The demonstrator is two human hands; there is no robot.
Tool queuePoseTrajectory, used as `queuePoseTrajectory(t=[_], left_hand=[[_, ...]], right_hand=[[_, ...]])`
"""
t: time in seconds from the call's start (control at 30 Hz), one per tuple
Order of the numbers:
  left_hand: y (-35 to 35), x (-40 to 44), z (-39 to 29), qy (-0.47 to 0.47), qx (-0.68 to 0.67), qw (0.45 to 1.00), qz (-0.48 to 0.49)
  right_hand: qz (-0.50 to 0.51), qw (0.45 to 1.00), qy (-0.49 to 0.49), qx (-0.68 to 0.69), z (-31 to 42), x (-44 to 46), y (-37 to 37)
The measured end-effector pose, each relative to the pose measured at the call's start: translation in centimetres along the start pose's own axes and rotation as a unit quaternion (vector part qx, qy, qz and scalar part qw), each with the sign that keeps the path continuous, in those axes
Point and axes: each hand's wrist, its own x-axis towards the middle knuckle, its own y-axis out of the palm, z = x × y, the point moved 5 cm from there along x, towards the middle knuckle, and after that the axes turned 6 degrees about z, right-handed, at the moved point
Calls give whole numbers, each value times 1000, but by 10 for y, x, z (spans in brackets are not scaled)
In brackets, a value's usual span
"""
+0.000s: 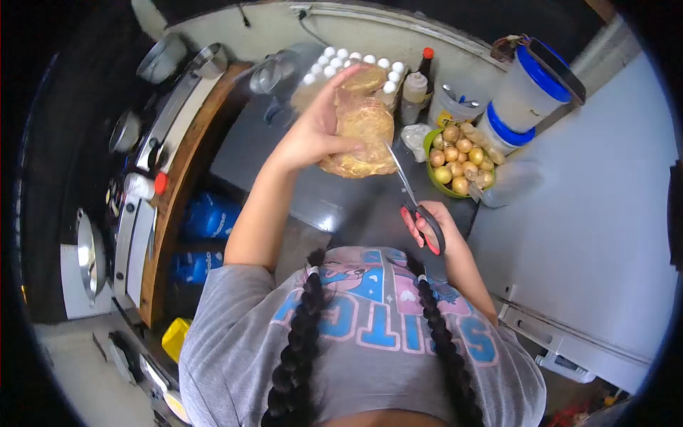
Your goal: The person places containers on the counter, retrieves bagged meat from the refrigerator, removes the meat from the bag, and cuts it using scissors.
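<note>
Raised over the dark counter, my left hand (311,135) is wrapped round a clear plastic bag (366,132) with yellowish-brown contents that I cannot make out. My right hand (435,226) grips scissors (430,228) with black and red handles. Their blades point up and left, with the tips at the lower right edge of the bag. Whether the tips touch the plastic is hard to tell.
Behind the bag stands a tray of white eggs (390,75), with bottles (415,96) beside it. A green bowl of onions (434,171) and blue-lidded tubs (530,85) are at the right. Pans and a stove (131,235) line the left.
</note>
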Motion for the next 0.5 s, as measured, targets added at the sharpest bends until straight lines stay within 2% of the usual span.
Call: queuePoseTrajectory(t=[0.03,0.1,0.17,0.23,0.27,0.33,0.37,0.43,0.5], left_hand=[[4,-10,-4,-3,4,1000,-13],[17,-32,-12,-22,-125,991,-41],[21,-55,-14,-26,-143,987,-63],[21,-75,-12,-10,-172,984,-43],[20,-89,-14,-3,-164,984,-67],[16,-117,-22,-4,-133,986,-99],[13,-131,-27,-7,-104,988,-118],[12,-161,-47,5,-86,984,-157],[3,-194,-65,12,-66,978,-198]], right_hand=[[57,998,-8,8,-8,0,1],[63,998,-11,-13,-12,3,22],[68,997,-12,-32,-12,3,39],[147,987,23,-64,-11,11,54],[159,985,28,-63,-12,15,63],[134,984,114,-35,-22,24,75],[145,981,122,-40,-25,31,83],[206,971,42,-112,-21,49,104],[203,971,67,-110,-25,63,132]])
